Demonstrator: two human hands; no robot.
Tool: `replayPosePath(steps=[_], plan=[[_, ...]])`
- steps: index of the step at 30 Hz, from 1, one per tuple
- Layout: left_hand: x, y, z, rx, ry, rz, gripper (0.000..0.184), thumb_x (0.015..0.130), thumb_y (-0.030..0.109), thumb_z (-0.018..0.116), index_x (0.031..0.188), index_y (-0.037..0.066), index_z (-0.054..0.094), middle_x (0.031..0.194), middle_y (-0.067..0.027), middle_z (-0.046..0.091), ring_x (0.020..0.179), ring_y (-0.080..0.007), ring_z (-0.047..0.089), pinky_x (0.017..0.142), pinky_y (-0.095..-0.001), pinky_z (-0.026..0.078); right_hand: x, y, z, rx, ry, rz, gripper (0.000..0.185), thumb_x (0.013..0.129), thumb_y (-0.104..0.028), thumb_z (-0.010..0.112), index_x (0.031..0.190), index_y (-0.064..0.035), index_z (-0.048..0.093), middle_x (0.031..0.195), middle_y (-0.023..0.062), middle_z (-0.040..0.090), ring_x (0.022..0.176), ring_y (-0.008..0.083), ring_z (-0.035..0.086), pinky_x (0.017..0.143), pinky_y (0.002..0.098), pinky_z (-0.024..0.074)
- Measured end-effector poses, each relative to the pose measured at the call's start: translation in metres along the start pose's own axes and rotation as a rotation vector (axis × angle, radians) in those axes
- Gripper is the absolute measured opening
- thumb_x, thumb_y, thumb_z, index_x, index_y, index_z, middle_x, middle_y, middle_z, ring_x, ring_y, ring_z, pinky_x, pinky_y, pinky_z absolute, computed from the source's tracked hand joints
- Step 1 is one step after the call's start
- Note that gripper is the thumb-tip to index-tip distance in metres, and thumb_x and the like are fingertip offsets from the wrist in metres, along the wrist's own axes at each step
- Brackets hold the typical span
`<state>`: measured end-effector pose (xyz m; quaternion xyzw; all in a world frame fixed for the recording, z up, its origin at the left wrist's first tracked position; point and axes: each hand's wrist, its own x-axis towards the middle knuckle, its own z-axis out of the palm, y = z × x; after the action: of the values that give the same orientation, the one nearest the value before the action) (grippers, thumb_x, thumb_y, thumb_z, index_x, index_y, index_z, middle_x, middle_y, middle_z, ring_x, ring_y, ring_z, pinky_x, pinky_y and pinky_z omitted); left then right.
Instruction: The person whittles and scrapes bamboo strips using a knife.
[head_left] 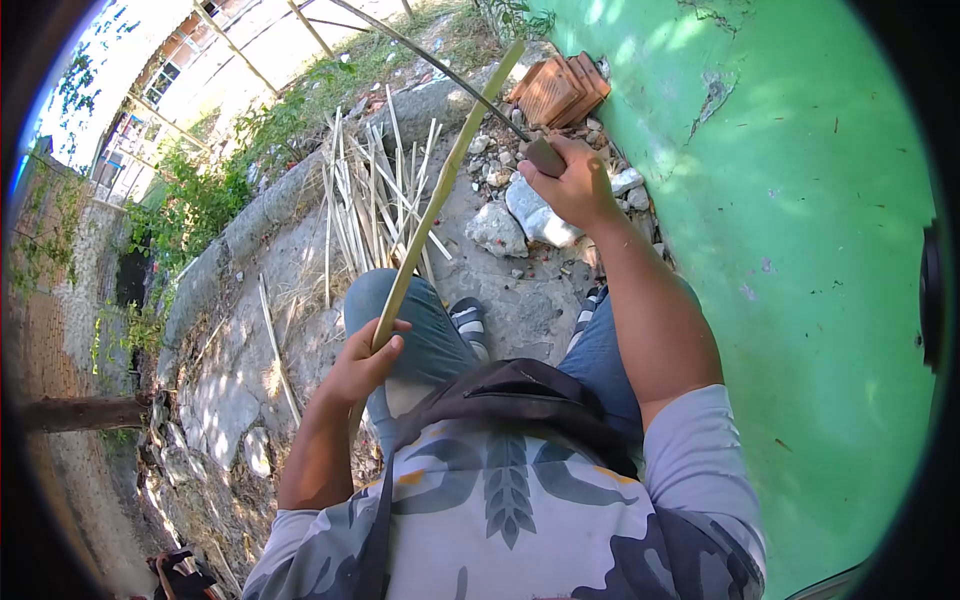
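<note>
My left hand is closed around the lower part of a long greenish-yellow bamboo strip, which slants up and away over my left knee. In my right hand is the brown wooden handle of a machete. Its long dark blade points forward and to the left and crosses the upper part of the strip in view. Whether blade and strip touch, I cannot tell.
Many thin pale bamboo strips lie piled ahead of my left knee. White rocks and stacked clay tiles sit by the green wall on my right. A low stone edge and plants are to the left.
</note>
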<state>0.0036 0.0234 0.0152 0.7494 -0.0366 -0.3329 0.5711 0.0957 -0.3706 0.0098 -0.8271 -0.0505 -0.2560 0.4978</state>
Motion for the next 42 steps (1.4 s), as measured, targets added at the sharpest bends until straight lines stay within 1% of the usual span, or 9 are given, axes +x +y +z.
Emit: replayPosePath(steps=[4,7,10,19,22,28,31,34,42], plan=[[-0.004,-0.019,-0.015,-0.136,-0.129,0.112,0.037,0.101,0.038,0.07,0.122,0.01,0.059,0.076,0.0089,0.044,0.061,-0.0029,0.038,0.053,-0.0231,0.032,0.001,-0.007,0.001,0.011,-0.02,0.037,0.029,0.086,-0.026,0.082,0.095,-0.0015,0.071,0.086,0.0094,0.069,0.076,0.0182,0.062,0.07,0.0365,0.0509],[-0.013,-0.004,-0.006,-0.142,-0.042,-0.042,0.028,0.101,0.033,0.07,0.115,0.01,0.061,0.078,0.0087,0.046,0.063,-0.0027,0.039,0.055,-0.023,0.033,-0.003,-0.006,0.01,0.149,0.016,0.026,0.029,0.086,-0.028,0.082,0.093,-0.002,0.07,0.084,0.0094,0.066,0.075,0.0185,0.06,0.069,0.0371,0.0501],[-0.004,-0.012,-0.007,-0.021,0.032,-0.011,0.024,0.101,0.028,0.07,0.116,0.011,0.061,0.08,0.0088,0.046,0.064,-0.0029,0.04,0.055,-0.0225,0.033,-0.003,-0.007,0.006,0.04,-0.034,-0.027,0.029,0.085,-0.027,0.08,0.103,-0.0059,0.074,0.086,0.0133,0.074,0.076,0.0265,0.072,0.073,0.0374,0.0556],[-0.015,0.008,0.001,-0.066,0.104,-0.07,0.044,0.1,0.022,0.07,0.14,0.01,0.056,0.081,0.0071,0.049,0.066,-0.0039,0.043,0.059,-0.0239,0.035,-0.008,-0.01,0.01,-0.174,-0.101,-0.084,0.027,0.086,-0.032,0.079,0.097,-0.0081,0.072,0.084,0.0148,0.071,0.077,0.0353,0.069,0.069,0.0456,0.0533],[-0.018,0.002,-0.001,0.088,0.045,0.036,0.04,0.099,0.022,0.07,0.135,0.009,0.056,0.078,0.0065,0.046,0.064,-0.0045,0.042,0.057,-0.0242,0.034,-0.007,-0.016,0.009,-0.176,-0.148,-0.055,0.03,0.085,-0.034,0.079,0.098,-0.0079,0.07,0.083,0.0146,0.072,0.076,0.0353,0.07,0.068,0.0464,0.0535],[-0.009,-0.026,-0.019,-0.299,-0.032,0.004,0.024,0.097,0.02,0.069,0.114,0.009,0.056,0.076,0.0049,0.046,0.062,-0.0056,0.043,0.054,-0.025,0.034,-0.008,-0.015,0.005,-0.289,-0.209,-0.064,0.028,0.083,-0.035,0.079,0.093,-0.0109,0.07,0.079,0.0133,0.071,0.074,0.0357,0.07,0.066,0.0465,0.0533],[-0.007,-0.013,-0.014,-0.209,0.062,-0.069,0.021,0.098,0.022,0.069,0.105,0.01,0.054,0.077,0.0037,0.048,0.062,-0.0057,0.043,0.055,-0.0249,0.035,-0.01,-0.018,0.007,-0.359,-0.216,-0.166,0.023,0.081,-0.032,0.079,0.091,-0.0131,0.07,0.076,0.0113,0.07,0.072,0.0348,0.07,0.065,0.0469,0.0528],[-0.01,0.016,0.009,0.131,0.303,-0.127,0.022,0.1,0.024,0.069,0.098,0.012,0.052,0.077,0.0042,0.049,0.062,-0.0054,0.043,0.055,-0.0255,0.037,-0.012,-0.022,0.012,-0.394,-0.252,-0.216,0.021,0.078,-0.029,0.078,0.089,-0.014,0.07,0.073,0.0097,0.069,0.07,0.0342,0.07,0.064,0.0476,0.0528],[-0.006,-0.021,-0.008,0.046,0.207,0.059,0.023,0.101,0.031,0.071,0.1,0.011,0.06,0.074,0.0086,0.048,0.063,-0.003,0.042,0.055,-0.0238,0.035,-0.013,-0.023,0.009,-0.431,-0.252,-0.286,0.019,0.077,-0.028,0.076,0.09,-0.0154,0.07,0.075,0.0092,0.07,0.073,0.0335,0.071,0.068,0.0485,0.0549]])
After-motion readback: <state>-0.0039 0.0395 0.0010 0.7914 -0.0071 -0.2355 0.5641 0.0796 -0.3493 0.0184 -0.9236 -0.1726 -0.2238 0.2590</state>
